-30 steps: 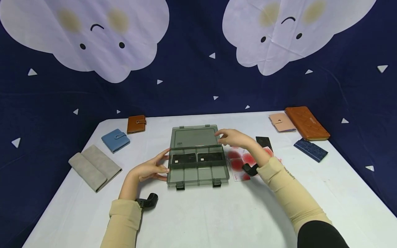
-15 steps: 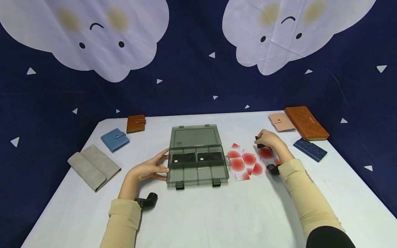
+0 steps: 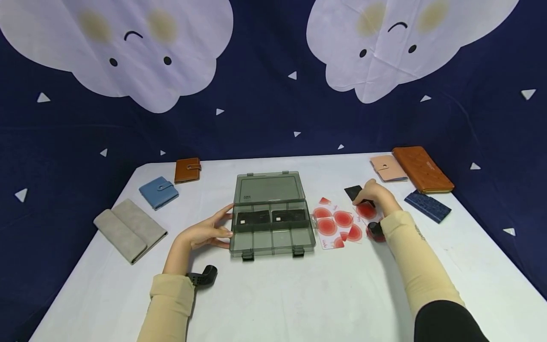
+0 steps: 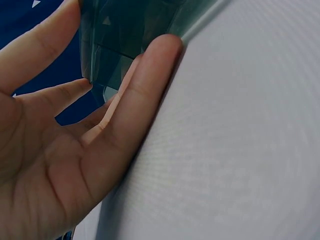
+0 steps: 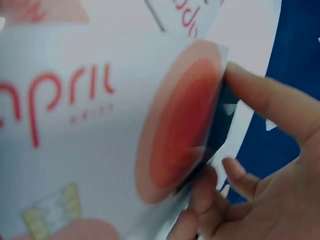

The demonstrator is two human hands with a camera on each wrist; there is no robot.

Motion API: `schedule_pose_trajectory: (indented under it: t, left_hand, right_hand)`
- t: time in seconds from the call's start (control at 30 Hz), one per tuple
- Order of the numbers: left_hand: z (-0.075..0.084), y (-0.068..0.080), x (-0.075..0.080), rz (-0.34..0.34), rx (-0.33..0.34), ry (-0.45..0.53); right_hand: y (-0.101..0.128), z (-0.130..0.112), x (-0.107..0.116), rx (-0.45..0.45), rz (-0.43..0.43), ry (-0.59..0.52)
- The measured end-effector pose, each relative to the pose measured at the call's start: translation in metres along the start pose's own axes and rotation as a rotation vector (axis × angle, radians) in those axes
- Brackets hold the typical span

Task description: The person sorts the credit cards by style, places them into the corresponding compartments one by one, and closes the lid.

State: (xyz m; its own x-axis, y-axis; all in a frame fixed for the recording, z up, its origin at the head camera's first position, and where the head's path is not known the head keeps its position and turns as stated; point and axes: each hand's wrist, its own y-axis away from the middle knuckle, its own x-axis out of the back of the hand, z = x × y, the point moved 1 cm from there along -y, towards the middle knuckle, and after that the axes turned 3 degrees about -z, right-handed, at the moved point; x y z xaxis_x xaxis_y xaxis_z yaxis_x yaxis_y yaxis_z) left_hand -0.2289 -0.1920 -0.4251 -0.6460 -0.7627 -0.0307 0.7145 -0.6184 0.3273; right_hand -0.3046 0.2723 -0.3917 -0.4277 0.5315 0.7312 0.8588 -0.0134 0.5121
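My left hand (image 3: pixel 204 234) rests its spread fingers against the left side of a translucent grey-green divided storage box (image 3: pixel 273 244), whose lid (image 3: pixel 270 188) lies folded back. Two black cards, one of them a black card (image 3: pixel 253 218), show in its back compartments. In the left wrist view, fairly straight fingers (image 4: pixel 135 105) touch the box wall (image 4: pixel 115 65). On the right, my right hand (image 3: pixel 376 194) pinches the edge of a white card with red circles (image 5: pixel 75 130), which bears a printed chip. Beside the fingertips lies a black card (image 3: pixel 353 191); its far end is hidden by the hand.
Several white-and-red cards (image 3: pixel 327 227) lie overlapping right of the box. At the left are a grey wallet (image 3: pixel 130 230), a blue wallet (image 3: pixel 158 193) and a brown wallet (image 3: pixel 187 171). At the right are a pink wallet (image 3: pixel 389 168), a large brown wallet (image 3: pixel 423 169) and a dark blue wallet (image 3: pixel 428 206).
My right hand has moved right from above the lid to the cards. The black card there has shifted and turned slightly left. My left hand and the box stay in place.
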Motion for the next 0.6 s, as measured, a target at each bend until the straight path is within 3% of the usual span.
schedule_pose_trajectory:
  t: [0.17, 0.4, 0.6]
  left_hand:
    - [-0.0002, -0.0007, -0.0002, -0.007, -0.003, -0.002]
    - [-0.0008, -0.0007, 0.0007, -0.008, -0.003, 0.009]
    - [0.0, -0.0002, 0.0006, -0.01, -0.002, 0.006]
  right_hand:
    - [-0.004, 0.0047, -0.0004, 0.105, 0.014, -0.058]
    - [-0.0072, 0.0046, -0.0046, 0.302, 0.098, -0.144]
    - [-0.0102, -0.0021, -0.0029, 0.353, 0.169, -0.283]
